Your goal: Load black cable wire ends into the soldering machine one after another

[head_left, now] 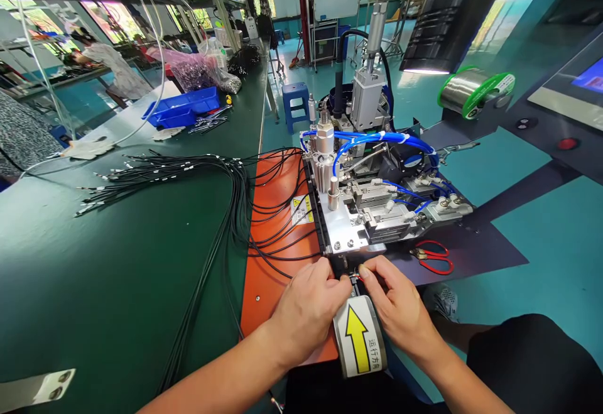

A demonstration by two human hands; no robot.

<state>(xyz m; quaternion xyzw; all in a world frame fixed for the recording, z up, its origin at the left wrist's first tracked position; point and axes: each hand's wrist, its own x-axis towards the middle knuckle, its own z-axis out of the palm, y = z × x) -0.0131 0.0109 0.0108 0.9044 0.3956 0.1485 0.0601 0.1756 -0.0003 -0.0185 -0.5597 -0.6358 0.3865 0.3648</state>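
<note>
Took clock bearings from between left hand (308, 304) and right hand (400, 304). Found machine (386, 222) from 12 to 1 o'clock, just past the fingertips, hemming in the work; arrow-marked cover (358, 332) at 6, close below them. Noted black cables (239, 191) at 10, strung over the orange plate (271, 282) near the left hand. Spotted red-handled cutters (426, 253) between 2 and 3, wire spool (466, 90) at 1, blue stool (295, 92) at 11, blue bins (198, 101) between 10 and 11 on the green table (117, 276).

Counted one machine, one cover, one pair of cutters, one spool, two bins; could not count the overlapping cables.

Located thin wires (357, 277) at dial centre, between both hands' fingertips. Saw right hand pinching them, thumb to forefinger; left hand curled, thumb tip close by. Could not tell its grip.
</note>
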